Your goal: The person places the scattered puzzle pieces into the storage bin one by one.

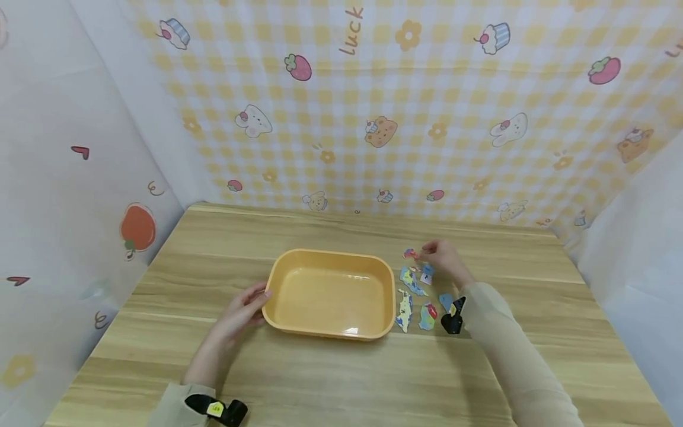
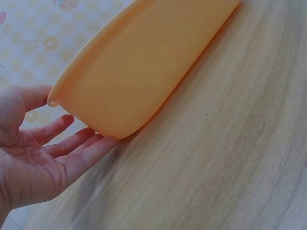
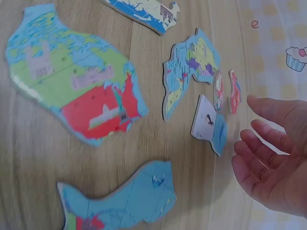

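The left hand [image 1: 241,309] grips one yellow tray [image 1: 331,299] at its left end. The right hand [image 1: 446,260], fingers relaxed, is beside seven map pieces [image 1: 428,317] lying on one table [image 1: 320,379], right of the tray.

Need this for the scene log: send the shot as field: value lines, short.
surface: light wood-grain table
on surface: glossy yellow-orange, rounded-rectangular tray
right of tray: seven visible flat, irregular, map-printed pieces
left: bare left hand, thumb over tray rim, fingertips at its lower outside edge
right: bare right hand, holding nothing, beside a small, mostly red piece
backdrop: yellow-and-white checked sheet with cartoon prints
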The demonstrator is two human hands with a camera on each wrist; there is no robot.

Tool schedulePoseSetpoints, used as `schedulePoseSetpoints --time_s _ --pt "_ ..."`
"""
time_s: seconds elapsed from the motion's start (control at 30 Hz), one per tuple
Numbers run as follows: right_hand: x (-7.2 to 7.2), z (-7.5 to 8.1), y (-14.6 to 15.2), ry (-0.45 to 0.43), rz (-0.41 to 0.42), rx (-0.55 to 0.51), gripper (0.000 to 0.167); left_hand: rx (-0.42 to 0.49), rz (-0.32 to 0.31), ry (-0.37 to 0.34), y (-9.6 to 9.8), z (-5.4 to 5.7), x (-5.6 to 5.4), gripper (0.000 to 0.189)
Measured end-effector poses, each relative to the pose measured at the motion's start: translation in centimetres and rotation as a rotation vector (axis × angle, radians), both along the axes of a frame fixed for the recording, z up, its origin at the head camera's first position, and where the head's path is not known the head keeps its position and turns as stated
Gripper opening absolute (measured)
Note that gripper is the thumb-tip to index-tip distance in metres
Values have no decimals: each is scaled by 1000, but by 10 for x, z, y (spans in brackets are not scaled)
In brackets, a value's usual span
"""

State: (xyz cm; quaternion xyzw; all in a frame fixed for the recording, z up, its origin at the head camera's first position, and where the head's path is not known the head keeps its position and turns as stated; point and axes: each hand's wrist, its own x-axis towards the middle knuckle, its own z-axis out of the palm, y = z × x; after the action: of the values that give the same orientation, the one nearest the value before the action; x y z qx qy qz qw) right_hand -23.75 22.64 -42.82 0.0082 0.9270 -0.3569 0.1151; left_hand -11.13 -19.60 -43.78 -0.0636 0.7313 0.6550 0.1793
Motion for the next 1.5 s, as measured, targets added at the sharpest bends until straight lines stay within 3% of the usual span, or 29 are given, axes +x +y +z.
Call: schedulePoseSetpoints --time_s 0.3,0.47,0.73,0.97,1.2,1.5 --pt "-6 -4 -12 40 -9 1 30 9 26 -10 3 -1 3 54" --pt "-3 -2 -18 3 -29 -25 22 9 36 -7 4 -2 4 54" --pt "-2 -1 -20 -20 -60 -48 23 20 47 -8 5 -1 6 57" --pt "-5 -5 -24 -39 -9 -127 16 46 6 70 -1 -5 7 70" --pt "-10 -7 -23 -33 -5 -14 26 -5 47 -14 5 -2 5 59" --pt "-10 1 -24 -51 42 -56 30 -18 54 -23 3 -2 4 57"
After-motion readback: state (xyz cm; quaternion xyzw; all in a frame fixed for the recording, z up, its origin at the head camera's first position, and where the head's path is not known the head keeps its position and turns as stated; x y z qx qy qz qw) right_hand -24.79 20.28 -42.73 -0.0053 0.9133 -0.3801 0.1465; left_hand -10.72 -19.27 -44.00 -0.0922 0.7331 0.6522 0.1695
